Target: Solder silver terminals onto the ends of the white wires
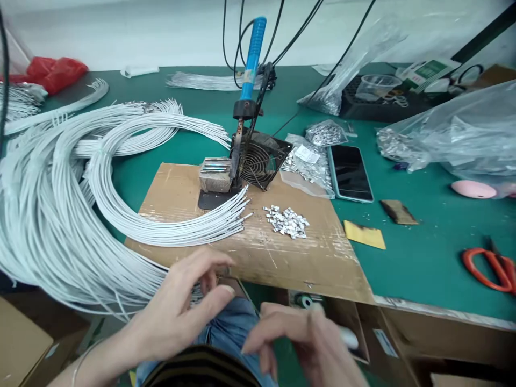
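Observation:
My left hand (187, 309) hovers at the front edge of the cardboard sheet (322, 274), thumb and fingers apart, with nothing in it. Lower and to the right, my right hand (302, 341) is over my lap, slightly blurred, its fingers loosely bent and apart. Beyond both hands, a looped bundle of white wires (161, 228) ends on the cardboard. Right of the wire ends lies a pile of small metal-and-white pieces (286, 221). A blue-handled soldering iron (252, 59) stands clamped tip down beside a block (215, 174) with metal strips on top.
A black fan (262, 161) sits behind the iron. More white wire bundles (36, 199) cover the left side. To the right are a phone (350, 173), bags of small parts (308, 161), a yellow sponge (365, 235) and orange-handled scissors (487, 269). Black cables (278, 32) hang above.

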`<state>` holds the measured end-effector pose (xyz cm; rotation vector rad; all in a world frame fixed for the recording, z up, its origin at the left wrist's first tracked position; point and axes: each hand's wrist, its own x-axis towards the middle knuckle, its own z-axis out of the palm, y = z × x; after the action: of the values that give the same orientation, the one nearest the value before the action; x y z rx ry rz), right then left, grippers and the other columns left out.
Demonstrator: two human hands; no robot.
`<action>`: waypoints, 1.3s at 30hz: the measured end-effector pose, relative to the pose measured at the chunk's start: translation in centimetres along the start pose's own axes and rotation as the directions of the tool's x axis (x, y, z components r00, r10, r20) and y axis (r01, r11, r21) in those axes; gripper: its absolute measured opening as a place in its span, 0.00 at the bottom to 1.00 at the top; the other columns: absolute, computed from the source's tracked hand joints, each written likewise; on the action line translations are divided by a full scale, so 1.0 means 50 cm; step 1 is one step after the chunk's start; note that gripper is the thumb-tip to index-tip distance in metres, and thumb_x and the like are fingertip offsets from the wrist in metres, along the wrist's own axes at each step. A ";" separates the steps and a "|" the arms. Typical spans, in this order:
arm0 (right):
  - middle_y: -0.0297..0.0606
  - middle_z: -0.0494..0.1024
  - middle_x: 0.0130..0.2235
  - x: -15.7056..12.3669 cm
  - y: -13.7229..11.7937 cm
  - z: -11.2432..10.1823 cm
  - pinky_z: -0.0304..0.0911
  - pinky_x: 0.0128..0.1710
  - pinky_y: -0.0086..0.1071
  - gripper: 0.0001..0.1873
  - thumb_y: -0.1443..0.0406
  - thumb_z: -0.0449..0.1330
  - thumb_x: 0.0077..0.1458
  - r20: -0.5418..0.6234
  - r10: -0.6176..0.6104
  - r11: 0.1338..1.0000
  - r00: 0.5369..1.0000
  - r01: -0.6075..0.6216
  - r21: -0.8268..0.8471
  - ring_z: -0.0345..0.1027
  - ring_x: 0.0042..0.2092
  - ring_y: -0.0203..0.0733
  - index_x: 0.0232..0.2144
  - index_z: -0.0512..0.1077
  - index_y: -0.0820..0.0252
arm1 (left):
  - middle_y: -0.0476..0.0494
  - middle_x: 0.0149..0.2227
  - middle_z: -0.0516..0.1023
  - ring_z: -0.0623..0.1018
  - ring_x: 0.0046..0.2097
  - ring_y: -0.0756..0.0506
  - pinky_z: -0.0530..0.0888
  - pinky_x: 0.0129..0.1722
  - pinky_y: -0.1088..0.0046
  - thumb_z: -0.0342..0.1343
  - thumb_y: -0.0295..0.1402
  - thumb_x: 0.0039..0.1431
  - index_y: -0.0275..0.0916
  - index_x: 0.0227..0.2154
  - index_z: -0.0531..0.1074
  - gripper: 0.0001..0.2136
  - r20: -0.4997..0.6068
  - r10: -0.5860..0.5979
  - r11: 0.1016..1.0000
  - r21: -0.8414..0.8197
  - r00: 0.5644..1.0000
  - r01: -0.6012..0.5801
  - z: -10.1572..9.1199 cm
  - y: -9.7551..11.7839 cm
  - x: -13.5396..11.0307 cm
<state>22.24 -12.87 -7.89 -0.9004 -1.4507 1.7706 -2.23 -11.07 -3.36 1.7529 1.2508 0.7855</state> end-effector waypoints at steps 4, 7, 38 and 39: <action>0.42 0.79 0.23 0.049 0.019 0.013 0.68 0.30 0.35 0.50 0.43 0.30 0.73 -0.012 0.006 0.990 1.000 -0.004 0.139 0.71 0.25 0.42 0.33 0.89 0.54 | 0.49 0.32 0.70 0.71 0.34 0.47 0.66 0.34 0.70 0.52 0.39 0.74 0.41 0.31 0.72 0.14 0.031 -0.086 0.995 -0.043 0.996 0.088 0.039 -0.047 0.009; 0.43 0.78 0.20 0.063 0.008 0.002 0.63 0.26 0.34 0.50 0.43 0.31 0.73 -0.072 -0.036 0.974 0.997 0.051 0.222 0.69 0.24 0.42 0.31 0.89 0.55 | 0.49 0.34 0.67 0.69 0.38 0.46 0.65 0.37 0.70 0.54 0.35 0.72 0.41 0.31 0.73 0.12 0.041 -0.119 0.993 -0.016 0.992 0.120 0.023 -0.053 0.026; 0.43 0.84 0.33 0.129 -0.034 -0.037 0.71 0.30 0.33 0.37 0.43 0.43 0.72 -0.307 -0.246 0.964 0.919 0.198 -0.179 0.75 0.32 0.44 0.40 0.87 0.52 | 0.42 0.44 0.70 0.74 0.45 0.44 0.72 0.44 0.69 0.59 0.21 0.66 0.39 0.46 0.70 0.10 -0.096 0.312 0.841 0.492 0.945 -0.227 -0.076 -0.092 0.045; 0.43 0.84 0.33 0.123 -0.029 -0.046 0.72 0.28 0.32 0.37 0.42 0.43 0.72 -0.367 -0.231 0.968 0.901 0.173 -0.183 0.76 0.32 0.44 0.39 0.87 0.52 | 0.41 0.45 0.70 0.73 0.45 0.43 0.72 0.43 0.67 0.60 0.21 0.66 0.38 0.47 0.70 0.10 -0.089 0.346 0.778 0.584 0.934 -0.232 -0.086 -0.105 0.043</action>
<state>20.98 -6.27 -7.37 -1.0631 -1.3670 1.2599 -7.46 -7.01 -5.97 2.4517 1.4650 0.8239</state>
